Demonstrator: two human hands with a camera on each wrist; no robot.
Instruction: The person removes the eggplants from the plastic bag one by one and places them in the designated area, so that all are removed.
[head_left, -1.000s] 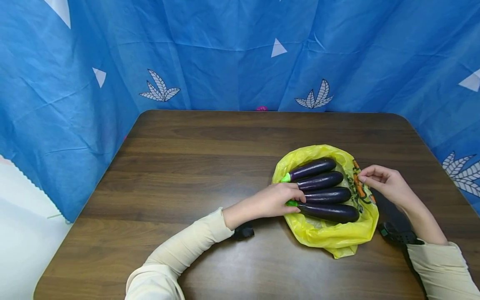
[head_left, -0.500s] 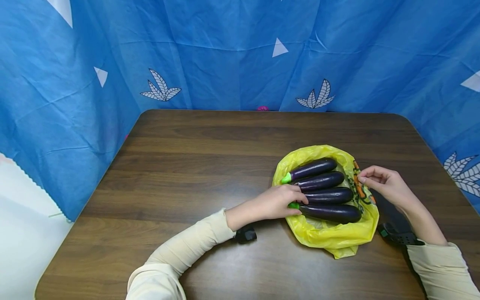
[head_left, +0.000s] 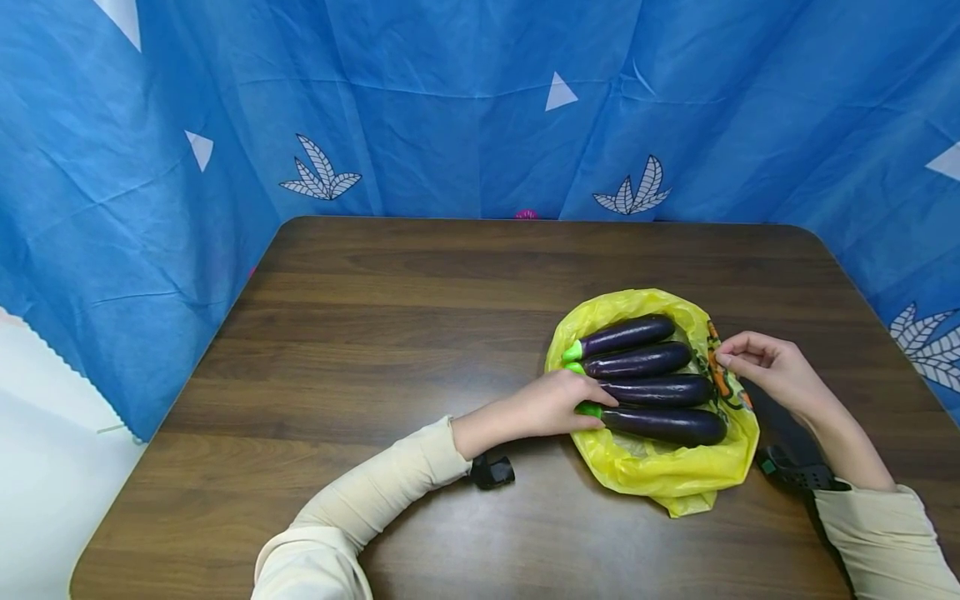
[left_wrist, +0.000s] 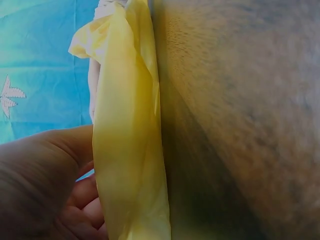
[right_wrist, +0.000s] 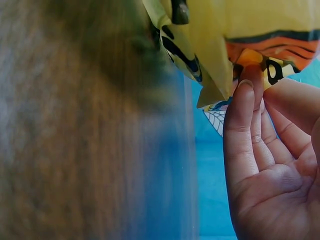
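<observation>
Several glossy dark purple eggplants with green stem ends lie side by side in a yellow plastic bag (head_left: pixel 660 482), its rim rolled open. My left hand (head_left: pixel 558 406) reaches over the bag's left rim, thumb and fingers around the stem end of the nearest eggplant (head_left: pixel 667 427). Its fingers also cover the stem end of the neighbouring eggplant (head_left: pixel 663 390). In the left wrist view the bag wall (left_wrist: pixel 130 145) hides the fingertips. On the other side, my right hand (head_left: pixel 776 372) pinches the bag's printed right edge; the right wrist view shows thumb and fingertips at the printed plastic (right_wrist: pixel 275 45).
The bag stands on a brown wooden table (head_left: pixel 360 350), right of its middle. A blue patterned cloth (head_left: pixel 450 108) hangs behind the table. Black wrist cameras sit below both wrists, the left one (head_left: pixel 492 472) close to the tabletop.
The left fingers have drawn off the second eggplant from the back, baring its green stem end. The two nearest eggplants have slid slightly right. My right hand has held still.
</observation>
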